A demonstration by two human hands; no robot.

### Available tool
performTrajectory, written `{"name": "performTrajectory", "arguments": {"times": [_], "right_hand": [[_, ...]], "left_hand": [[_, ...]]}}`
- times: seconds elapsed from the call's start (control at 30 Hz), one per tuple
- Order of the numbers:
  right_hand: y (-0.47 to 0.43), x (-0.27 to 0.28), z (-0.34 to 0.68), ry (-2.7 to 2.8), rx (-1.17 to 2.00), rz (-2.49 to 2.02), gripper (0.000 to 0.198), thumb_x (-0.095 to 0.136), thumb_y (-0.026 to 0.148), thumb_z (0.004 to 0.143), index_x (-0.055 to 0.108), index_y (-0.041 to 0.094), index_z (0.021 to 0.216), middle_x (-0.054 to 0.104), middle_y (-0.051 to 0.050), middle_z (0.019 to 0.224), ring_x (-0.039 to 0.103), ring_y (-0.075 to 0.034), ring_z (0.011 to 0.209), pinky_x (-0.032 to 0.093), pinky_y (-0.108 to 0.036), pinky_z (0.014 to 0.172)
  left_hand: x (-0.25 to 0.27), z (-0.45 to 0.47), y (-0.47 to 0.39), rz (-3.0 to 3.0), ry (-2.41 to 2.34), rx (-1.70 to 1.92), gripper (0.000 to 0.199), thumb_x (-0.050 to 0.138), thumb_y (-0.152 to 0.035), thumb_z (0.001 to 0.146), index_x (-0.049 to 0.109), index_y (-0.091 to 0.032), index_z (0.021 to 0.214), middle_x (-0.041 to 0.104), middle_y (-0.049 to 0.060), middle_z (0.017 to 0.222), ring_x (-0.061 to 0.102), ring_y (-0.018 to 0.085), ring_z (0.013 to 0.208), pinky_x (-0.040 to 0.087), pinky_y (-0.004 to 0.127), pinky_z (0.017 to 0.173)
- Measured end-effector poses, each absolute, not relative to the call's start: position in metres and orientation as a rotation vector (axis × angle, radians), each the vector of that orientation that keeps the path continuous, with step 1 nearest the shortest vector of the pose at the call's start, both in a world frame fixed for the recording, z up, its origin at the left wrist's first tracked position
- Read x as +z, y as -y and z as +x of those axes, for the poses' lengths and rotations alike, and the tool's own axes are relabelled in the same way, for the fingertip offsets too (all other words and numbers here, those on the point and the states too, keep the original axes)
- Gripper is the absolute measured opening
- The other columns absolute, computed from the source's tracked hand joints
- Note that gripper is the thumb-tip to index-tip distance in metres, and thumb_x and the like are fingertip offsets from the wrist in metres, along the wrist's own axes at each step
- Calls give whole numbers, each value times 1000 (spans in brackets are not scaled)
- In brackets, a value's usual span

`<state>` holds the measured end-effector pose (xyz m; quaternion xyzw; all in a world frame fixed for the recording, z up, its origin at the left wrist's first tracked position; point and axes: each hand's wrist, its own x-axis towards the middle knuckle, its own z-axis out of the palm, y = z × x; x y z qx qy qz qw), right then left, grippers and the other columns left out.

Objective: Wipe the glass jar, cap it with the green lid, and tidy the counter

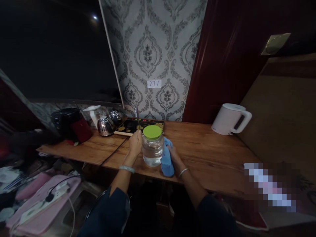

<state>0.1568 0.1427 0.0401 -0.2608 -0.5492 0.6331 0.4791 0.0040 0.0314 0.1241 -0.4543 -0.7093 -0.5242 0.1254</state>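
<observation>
Hands close around a lidded glass jar (151, 154) at lower centre of the frame, the left hand (135, 144) seemingly gripping its left side, fingertips partly hidden, while the right hand (174, 155) clutches a folded blue cloth (167, 163) against the opposite side. The jar stands over the near edge of the desk (202, 151); whether its base touches the wood is hard to tell. Its green lid (152, 132) is on, with clear liquid inside. Judging by the cloth against the glass, wiping appears under way and unfinished; how much of the surface is done cannot be told, and setting jar and cloth down is left. Behind the jar, left of centre, lies a gold-flowered cooktop (129, 124) with lit indicators and a slim metal spout (137, 115). Farther left sits a steel teapot (105, 126); at right, a white kettle (227, 119) stands apart.
</observation>
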Motion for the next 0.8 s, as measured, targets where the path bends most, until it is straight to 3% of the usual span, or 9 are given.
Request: {"name": "performTrajectory", "arguments": {"times": [0.17, 0.3, 0.47, 0.6, 0.7, 0.8], "right_hand": [[-99, 23, 181, 1299, 1460, -754, 33, 66, 38, 70, 70, 20, 97, 76, -7, 100, 68, -26, 94, 53, -41, 90], [-65, 40, 190, 1297, 1279, -774, 40, 66, 35, 74, 65, 19, 112, 72, -9, 111, 65, -27, 102, 49, -44, 97], [-49, 67, 190, 1774, 726, -572, 52, 68, 28, 76, 61, 25, 128, 52, -10, 137, 47, -33, 125, 36, -53, 109], [-41, 43, 193, 2189, 345, -493, 47, 67, 15, 77, 68, 33, 121, 55, -8, 129, 47, -32, 115, 42, -52, 100], [-35, 21, 201, 2303, 359, -424, 55, 65, 8, 74, 67, 32, 124, 57, -9, 126, 48, -30, 110, 48, -48, 93], [-31, 22, 212, 2243, 631, -349, 54, 64, 8, 71, 68, 29, 120, 59, -9, 126, 51, -30, 113, 49, -47, 95]], "left_hand": [[120, 3, -33, -1320, 2037, -1530, 40, 31, -38, 100, 38, -24, 64, 47, 0, 60, 45, 16, 60, 31, 29, 61], [118, 2, -34, -1330, 2043, -1511, 38, 31, -35, 100, 37, -24, 64, 47, 0, 61, 45, 16, 61, 30, 29, 61], [118, 2, -33, -1345, 2055, -1523, 40, 30, -38, 100, 38, -24, 64, 47, 0, 61, 45, 16, 62, 31, 28, 61], [119, 1, -32, -1369, 2032, -1515, 41, 28, -42, 100, 40, -23, 66, 49, 0, 63, 46, 16, 62, 32, 28, 61], [120, 0, -33, -1423, 2049, -1519, 43, 26, -44, 101, 43, -22, 68, 50, 0, 65, 48, 16, 63, 36, 29, 63], [121, -1, -30, -1463, 2024, -1540, 42, 27, -45, 100, 52, -21, 77, 58, 4, 75, 55, 18, 74, 43, 31, 72]]}}
